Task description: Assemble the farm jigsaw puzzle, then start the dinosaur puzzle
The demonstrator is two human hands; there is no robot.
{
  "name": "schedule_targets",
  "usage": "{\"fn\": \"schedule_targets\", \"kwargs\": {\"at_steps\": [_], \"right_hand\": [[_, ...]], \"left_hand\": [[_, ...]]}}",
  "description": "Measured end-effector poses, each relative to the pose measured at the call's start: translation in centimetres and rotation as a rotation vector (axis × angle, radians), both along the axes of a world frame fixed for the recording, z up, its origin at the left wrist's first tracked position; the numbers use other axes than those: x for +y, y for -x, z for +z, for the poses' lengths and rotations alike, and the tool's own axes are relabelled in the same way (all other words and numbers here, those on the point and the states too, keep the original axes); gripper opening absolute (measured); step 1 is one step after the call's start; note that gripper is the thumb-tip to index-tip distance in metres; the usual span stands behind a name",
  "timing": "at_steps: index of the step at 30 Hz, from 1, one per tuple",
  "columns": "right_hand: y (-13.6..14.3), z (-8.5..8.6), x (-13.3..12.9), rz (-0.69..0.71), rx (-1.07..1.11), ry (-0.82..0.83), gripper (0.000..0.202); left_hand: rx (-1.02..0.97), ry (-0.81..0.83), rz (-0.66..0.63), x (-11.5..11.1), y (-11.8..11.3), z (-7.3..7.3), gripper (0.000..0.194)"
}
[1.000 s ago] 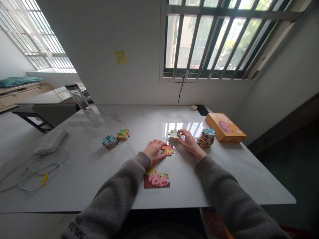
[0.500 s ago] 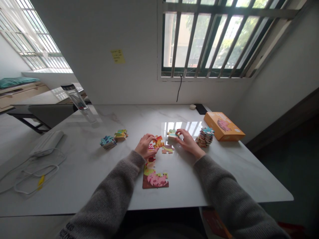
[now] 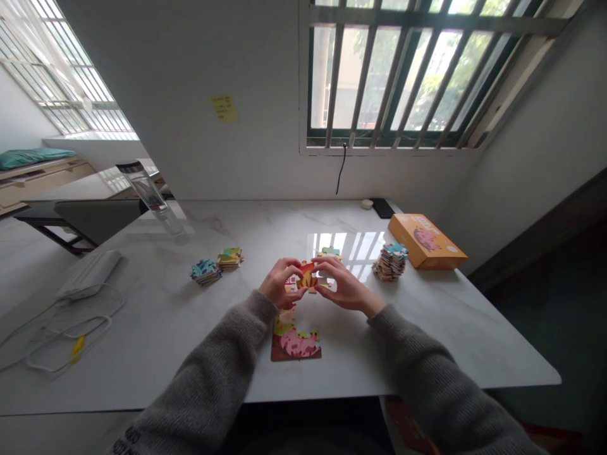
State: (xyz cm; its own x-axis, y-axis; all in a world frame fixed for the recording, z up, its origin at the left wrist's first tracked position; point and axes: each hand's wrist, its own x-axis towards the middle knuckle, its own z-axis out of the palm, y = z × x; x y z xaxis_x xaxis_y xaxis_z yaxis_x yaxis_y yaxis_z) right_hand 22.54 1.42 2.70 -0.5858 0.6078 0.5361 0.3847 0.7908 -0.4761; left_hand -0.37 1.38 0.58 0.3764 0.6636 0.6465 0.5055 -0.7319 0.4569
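Hands: both are brought together above the white marble table (image 3: 427, 328), the left hand (image 3: 279, 284) and right hand (image 3: 344, 285) each curled with fingertips pinched on one orange puzzle piece (image 3: 307, 275).
Grip: the piece is held from opposite edges, fingers partly closed, palms turned inward.
Position: the piece is raised just above the tabletop, beyond the assembled puzzle section (image 3: 294, 341) lying near the table's front edge; a loose piece (image 3: 331, 253) lies just past the hands.
Handling: the piece is judged light, thin and stiff, probably card; little force is needed, and it is best taken by its edges so the tabs are not bent.
Orientation: it is tilted up towards the camera, printed face visible; its long axis cannot be told, as the fingers cover its outline.
Surroundings: a tall stack of pieces (image 3: 389, 260) stands beside an orange box (image 3: 427, 241) to the right; two small stacks (image 3: 217, 264) sit to the left, a water bottle (image 3: 149, 193) farther back.
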Motion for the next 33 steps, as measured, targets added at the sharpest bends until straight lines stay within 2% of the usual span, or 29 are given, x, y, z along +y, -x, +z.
{"fn": "schedule_targets", "kwargs": {"at_steps": [4, 7, 11, 13, 16, 20, 26, 29, 33], "right_hand": [[-0.2, -0.5, 0.5, 0.000, -0.020, -0.022, 0.024], [-0.4, -0.8, 0.9, -0.057, -0.027, -0.084, 0.027], [-1.8, -1.2, 2.4, -0.260, 0.041, -0.124, 0.026], [-2.8, -1.6, 3.5, -0.371, 0.070, -0.125, 0.024], [-3.9, -2.5, 4.9, -0.458, 0.078, -0.114, 0.022], [-4.3, -3.3, 5.7, -0.467, 0.074, -0.082, 0.021], [-3.9, -3.5, 5.4, -0.418, 0.017, 0.004, 0.013], [-3.8, -2.9, 4.7, -0.428, -0.002, -0.047, 0.015], [-4.2, -1.2, 3.0, -0.451, -0.013, -0.153, 0.018]], "left_hand": [[-0.010, -0.005, -0.021, 0.0, 0.0, 0.0, 0.016], [-0.014, -0.002, -0.023, 0.1, 0.1, 0.0, 0.017], [0.014, 0.001, 0.009, 0.3, 0.4, -0.4, 0.030], [0.051, 0.016, 0.036, 0.3, 0.5, -0.7, 0.028], [0.092, 0.020, 0.062, 0.3, 0.5, -0.9, 0.023], [0.109, 0.010, 0.071, 0.2, 0.5, -0.9, 0.022], [0.110, 0.018, 0.064, 0.2, 0.5, -1.0, 0.021], [0.115, 0.010, 0.058, 0.2, 0.5, -1.1, 0.020], [0.128, 0.004, 0.065, 0.3, 0.6, -1.2, 0.019]]}}
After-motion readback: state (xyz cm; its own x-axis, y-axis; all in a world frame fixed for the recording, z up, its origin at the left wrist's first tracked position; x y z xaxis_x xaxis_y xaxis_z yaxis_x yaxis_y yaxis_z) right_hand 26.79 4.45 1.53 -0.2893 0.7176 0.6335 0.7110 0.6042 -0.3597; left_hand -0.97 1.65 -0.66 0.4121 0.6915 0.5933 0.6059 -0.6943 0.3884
